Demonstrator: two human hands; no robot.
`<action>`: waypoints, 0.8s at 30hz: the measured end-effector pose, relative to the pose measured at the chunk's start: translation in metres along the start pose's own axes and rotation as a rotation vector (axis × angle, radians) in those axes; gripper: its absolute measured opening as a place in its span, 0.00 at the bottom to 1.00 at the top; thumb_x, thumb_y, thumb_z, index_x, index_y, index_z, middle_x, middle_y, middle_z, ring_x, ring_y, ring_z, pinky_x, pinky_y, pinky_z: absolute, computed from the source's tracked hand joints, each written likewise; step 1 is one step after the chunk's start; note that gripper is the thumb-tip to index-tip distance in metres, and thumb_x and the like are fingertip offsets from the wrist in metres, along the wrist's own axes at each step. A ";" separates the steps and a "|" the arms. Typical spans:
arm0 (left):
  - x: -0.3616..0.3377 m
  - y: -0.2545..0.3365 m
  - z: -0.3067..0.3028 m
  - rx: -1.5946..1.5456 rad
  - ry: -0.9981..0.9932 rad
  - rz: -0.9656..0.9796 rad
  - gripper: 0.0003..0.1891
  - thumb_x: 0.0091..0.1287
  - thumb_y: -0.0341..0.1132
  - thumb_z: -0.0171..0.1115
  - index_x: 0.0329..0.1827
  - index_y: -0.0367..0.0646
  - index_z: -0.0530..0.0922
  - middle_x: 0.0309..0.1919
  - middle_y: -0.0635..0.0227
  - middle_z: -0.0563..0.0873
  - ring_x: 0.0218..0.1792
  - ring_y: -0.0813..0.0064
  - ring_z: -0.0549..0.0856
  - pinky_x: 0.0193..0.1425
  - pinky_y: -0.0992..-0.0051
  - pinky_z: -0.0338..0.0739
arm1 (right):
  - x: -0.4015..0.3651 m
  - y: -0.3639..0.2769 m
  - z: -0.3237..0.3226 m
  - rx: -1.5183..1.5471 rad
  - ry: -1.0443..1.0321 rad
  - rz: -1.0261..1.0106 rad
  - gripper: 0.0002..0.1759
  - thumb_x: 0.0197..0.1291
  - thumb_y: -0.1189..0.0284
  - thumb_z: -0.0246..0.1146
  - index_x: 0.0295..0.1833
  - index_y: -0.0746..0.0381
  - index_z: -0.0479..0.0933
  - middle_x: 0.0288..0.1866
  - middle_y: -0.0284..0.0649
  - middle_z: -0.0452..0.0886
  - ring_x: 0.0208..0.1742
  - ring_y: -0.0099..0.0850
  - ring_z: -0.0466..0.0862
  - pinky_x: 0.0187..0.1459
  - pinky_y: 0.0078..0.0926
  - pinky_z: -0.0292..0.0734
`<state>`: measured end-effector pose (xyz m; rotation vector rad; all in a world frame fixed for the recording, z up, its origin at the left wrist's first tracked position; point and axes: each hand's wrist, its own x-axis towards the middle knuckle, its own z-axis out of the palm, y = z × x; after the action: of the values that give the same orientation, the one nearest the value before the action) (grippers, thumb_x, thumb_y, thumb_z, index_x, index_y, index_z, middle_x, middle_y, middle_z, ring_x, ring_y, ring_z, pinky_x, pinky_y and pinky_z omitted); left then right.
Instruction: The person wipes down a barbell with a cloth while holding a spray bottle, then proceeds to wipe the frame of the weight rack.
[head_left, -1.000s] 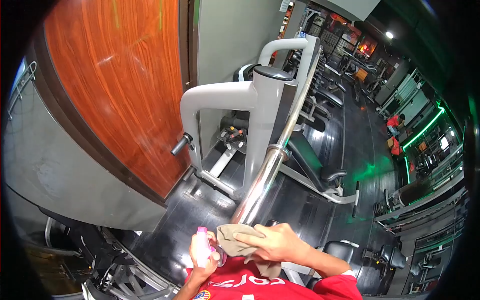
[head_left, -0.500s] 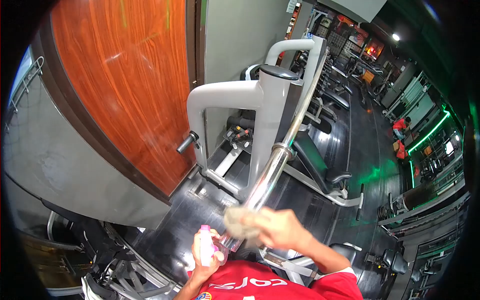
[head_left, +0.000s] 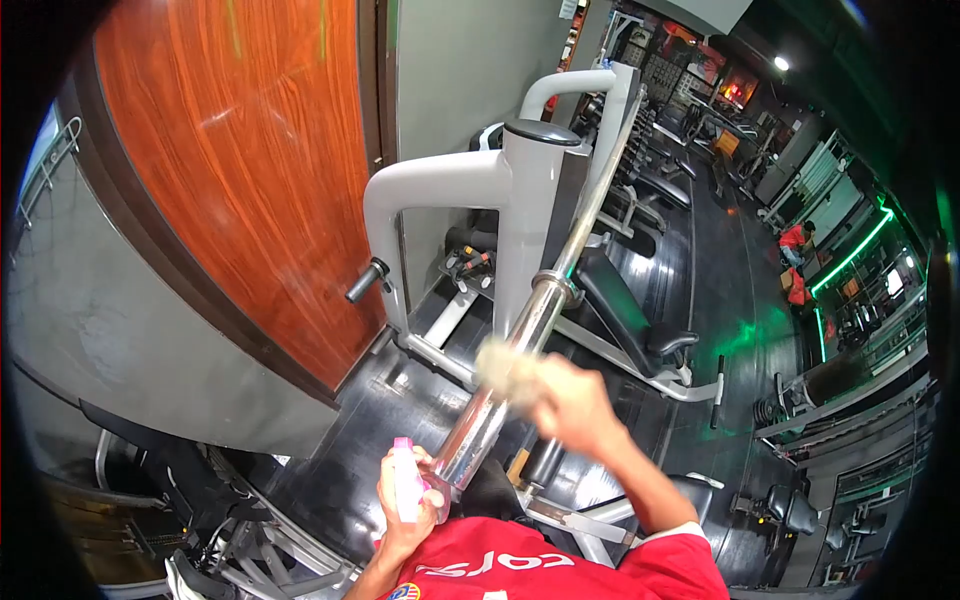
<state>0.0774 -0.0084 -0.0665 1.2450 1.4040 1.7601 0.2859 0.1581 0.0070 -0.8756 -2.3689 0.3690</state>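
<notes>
A chrome barbell (head_left: 480, 424) slants from low centre up to the right across a grey bench frame (head_left: 524, 215). My right hand (head_left: 572, 402) presses a pale cloth (head_left: 505, 370) against the bar's thick end sleeve, below the collar; hand and cloth are blurred. Close to the bar's near end, my left hand (head_left: 411, 505) is wrapped round a white and pink spray bottle (head_left: 407, 480), held upright in front of the red shirt.
A wooden door (head_left: 230, 180) stands at the left beside a grey wall (head_left: 150, 310). Behind the bar is a black padded bench (head_left: 620, 300). A person in red (head_left: 795, 240) is low down far off at the right, near gym machines.
My right hand and the cloth have moved up along the bar sleeve, away from its near end. My left hand still holds the bottle, and the view has shifted slightly.
</notes>
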 end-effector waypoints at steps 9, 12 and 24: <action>0.003 -0.004 0.009 0.092 0.058 0.058 0.42 0.52 0.73 0.67 0.49 0.41 0.70 0.39 0.67 0.76 0.36 0.79 0.74 0.39 0.77 0.70 | 0.013 0.027 -0.013 -0.171 0.227 0.153 0.26 0.51 0.76 0.62 0.59 0.50 0.78 0.38 0.42 0.82 0.35 0.44 0.85 0.34 0.39 0.83; 0.003 0.003 0.007 0.097 0.050 0.032 0.41 0.53 0.72 0.67 0.49 0.40 0.70 0.39 0.67 0.76 0.36 0.79 0.74 0.39 0.77 0.70 | 0.026 0.054 -0.027 -0.003 0.168 0.388 0.21 0.54 0.78 0.60 0.57 0.60 0.78 0.49 0.50 0.84 0.50 0.49 0.84 0.52 0.37 0.80; 0.003 0.009 0.005 0.035 0.037 -0.031 0.39 0.57 0.71 0.65 0.49 0.40 0.70 0.38 0.66 0.78 0.34 0.80 0.73 0.38 0.77 0.70 | 0.010 0.013 -0.010 -0.169 0.045 -0.016 0.30 0.46 0.75 0.64 0.58 0.43 0.80 0.35 0.38 0.81 0.27 0.39 0.84 0.27 0.33 0.81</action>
<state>0.0814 -0.0068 -0.0571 1.2081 1.4737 1.7529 0.2929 0.1753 0.0137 -0.9307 -2.3900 0.1426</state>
